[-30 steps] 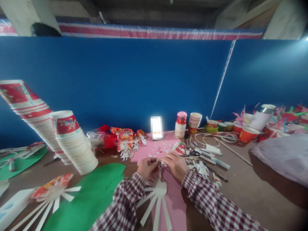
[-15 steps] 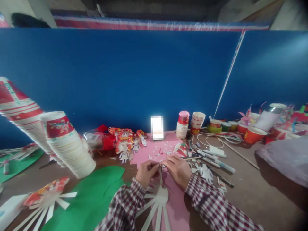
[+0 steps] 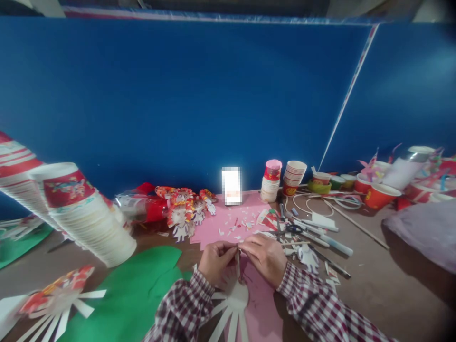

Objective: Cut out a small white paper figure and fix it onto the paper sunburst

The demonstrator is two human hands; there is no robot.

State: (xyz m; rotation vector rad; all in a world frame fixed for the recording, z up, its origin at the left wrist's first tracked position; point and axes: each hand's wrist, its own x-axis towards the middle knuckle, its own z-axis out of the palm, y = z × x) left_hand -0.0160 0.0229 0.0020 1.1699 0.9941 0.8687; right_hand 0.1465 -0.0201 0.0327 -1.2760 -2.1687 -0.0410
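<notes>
A white paper cup cut into long strips [image 3: 235, 295] lies splayed over pink paper [image 3: 263, 308] in front of me. My left hand [image 3: 218, 260] pinches the tip of one upright strip between thumb and fingers. At the same tip, the closed fingers of my right hand [image 3: 265, 259] meet the left fingertips. A thin wooden stick [image 3: 297, 243] pokes out behind the right hand; whether that hand holds it is hidden. To the left, a second cut-open cup [image 3: 66, 299] with a red printed side rests near green paper [image 3: 142, 285].
Tall leaning paper cup stacks [image 3: 89, 218] stand left. Cut-out figures [image 3: 181, 218], a glowing phone [image 3: 232, 186] and short cup stacks [image 3: 295, 176] line the back by a blue partition [image 3: 178, 95]. Markers [image 3: 317, 235], scissors [image 3: 292, 229] and paper scraps lie right, near a plastic bag [image 3: 423, 232].
The view has shifted slightly, and the scissors handles now show beyond my right hand. Both hands stay together at the strip's tip, with the stick's visible end a little lower and farther right.
</notes>
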